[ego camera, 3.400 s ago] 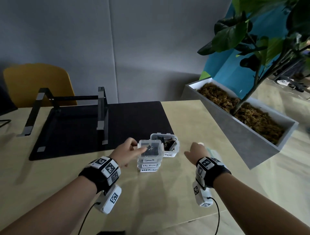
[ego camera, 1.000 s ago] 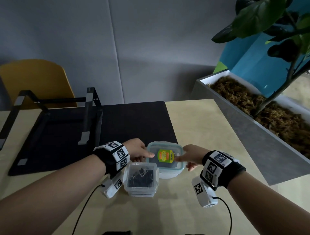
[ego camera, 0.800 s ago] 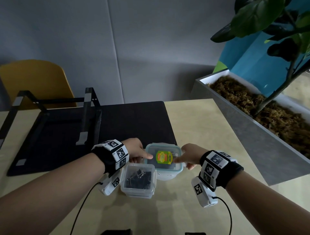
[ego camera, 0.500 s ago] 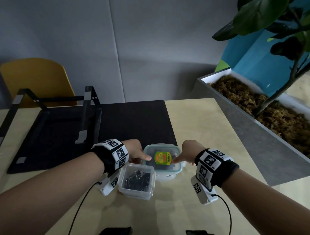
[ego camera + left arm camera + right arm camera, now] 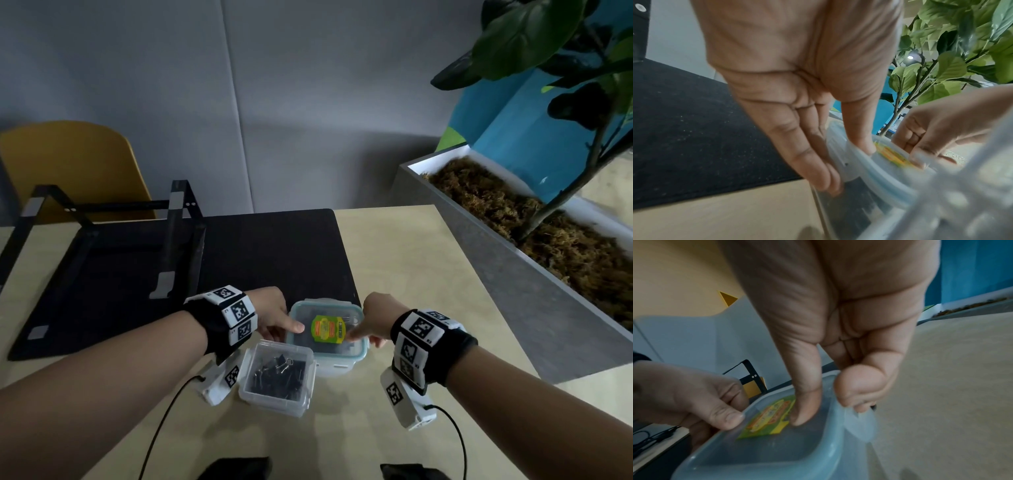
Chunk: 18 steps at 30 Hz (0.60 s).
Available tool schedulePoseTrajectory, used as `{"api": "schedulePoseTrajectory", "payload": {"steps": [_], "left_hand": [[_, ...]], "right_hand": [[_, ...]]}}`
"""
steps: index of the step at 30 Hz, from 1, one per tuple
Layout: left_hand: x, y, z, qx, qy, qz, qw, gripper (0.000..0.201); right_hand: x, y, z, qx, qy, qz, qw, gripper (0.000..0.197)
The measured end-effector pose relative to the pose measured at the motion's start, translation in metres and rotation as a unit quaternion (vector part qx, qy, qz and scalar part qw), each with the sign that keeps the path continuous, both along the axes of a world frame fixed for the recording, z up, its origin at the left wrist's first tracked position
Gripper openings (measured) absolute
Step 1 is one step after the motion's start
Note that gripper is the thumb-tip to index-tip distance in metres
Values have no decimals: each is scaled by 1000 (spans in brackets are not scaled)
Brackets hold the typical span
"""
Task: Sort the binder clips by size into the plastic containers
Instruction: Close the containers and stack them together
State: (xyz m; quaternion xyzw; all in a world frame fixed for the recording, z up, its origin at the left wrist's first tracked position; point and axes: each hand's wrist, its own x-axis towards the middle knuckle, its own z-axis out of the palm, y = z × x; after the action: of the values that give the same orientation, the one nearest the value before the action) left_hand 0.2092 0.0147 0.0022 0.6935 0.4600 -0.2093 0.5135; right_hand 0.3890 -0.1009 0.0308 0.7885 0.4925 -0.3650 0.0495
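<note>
A clear container with a blue-rimmed lid (image 5: 327,329) and a yellow-green sticker stands at the black mat's near corner. My left hand (image 5: 274,318) has its thumb on the lid's left part and its fingers down the left side (image 5: 844,164). My right hand (image 5: 371,325) presses its thumb beside the sticker, with a curled finger on the right latch flap (image 5: 861,426). In front and to the left stands a stack of small clear containers (image 5: 301,404); the top one is open and holds several black binder clips (image 5: 279,373).
A black mat (image 5: 239,260) with a black metal stand (image 5: 178,240) covers the table's far left. A grey planter (image 5: 513,281) with a leafy plant runs along the right. A yellow chair (image 5: 75,168) is behind the table. Bare wood lies in front of the containers.
The lid, which lay off the large container 3.4 s ago, now sits on it. Over the last second both thumbs stayed on the lid and my right fingers moved onto the side flap.
</note>
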Motion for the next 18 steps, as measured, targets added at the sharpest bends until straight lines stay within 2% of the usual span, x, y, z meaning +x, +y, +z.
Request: {"api": "schedulePoseTrajectory", "payload": {"steps": [12, 15, 18], "left_hand": [[1, 1, -3, -47, -19, 69, 996, 18], [0, -1, -3, -38, -19, 69, 997, 18], [0, -2, -4, -24, -12, 73, 997, 19]], "right_hand": [[-3, 3, -8, -5, -4, -28, 1000, 34], [0, 0, -12, -6, 39, -56, 998, 27], [1, -7, -18, 0, 100, -104, 990, 38]]}}
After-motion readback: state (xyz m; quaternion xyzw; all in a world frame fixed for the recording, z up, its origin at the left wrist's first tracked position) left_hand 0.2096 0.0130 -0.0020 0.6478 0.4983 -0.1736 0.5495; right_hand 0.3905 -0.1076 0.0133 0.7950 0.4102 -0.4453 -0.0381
